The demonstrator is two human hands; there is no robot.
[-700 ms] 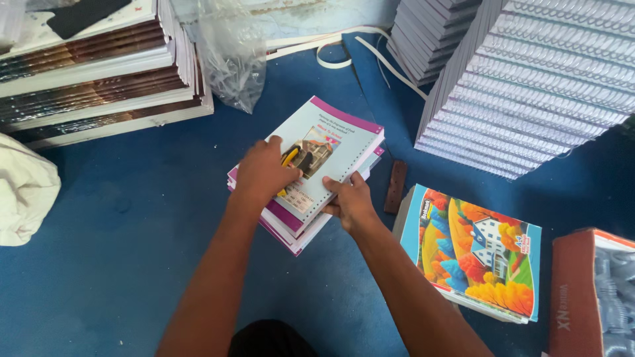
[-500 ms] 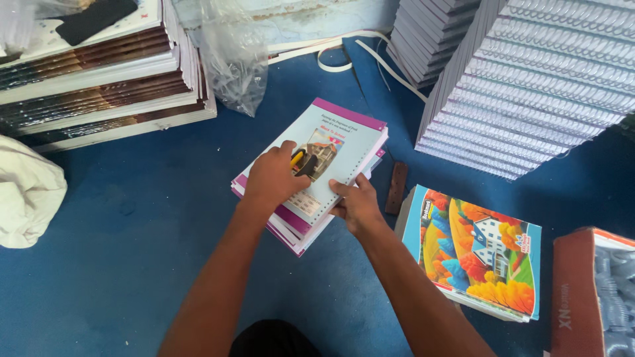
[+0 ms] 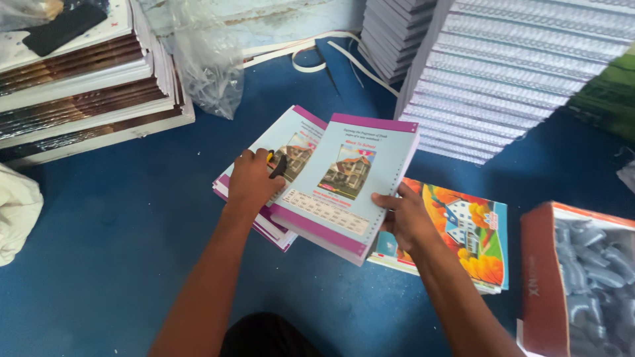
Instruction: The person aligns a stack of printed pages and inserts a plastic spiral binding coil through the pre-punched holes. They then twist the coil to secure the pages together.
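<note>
While left hand [image 3: 254, 180] presses the pile [image 3: 264, 225], right hand [image 3: 407, 218] grips notebook [image 3: 347, 182]

The notebook [image 3: 350, 178] is paper with a smooth, slightly glossy printed cover in pale blue and purple, and small punched holes run down its right edge. The pile of like notebooks [image 3: 278, 165] has the same sheen. The colourful book [image 3: 473, 231] looks glossier, its cover catching light. The floor covering [image 3: 112, 231] is a matt blue sheet, faintly scuffed. The clear bag [image 3: 208, 66] is thin, crinkled plastic, shiny in its folds. The tall stacks [image 3: 522, 73] show matt paper edges. The red box [image 3: 539, 277] is dull cardboard. The pale bundle [image 3: 16, 211] looks like soft cloth.
</note>
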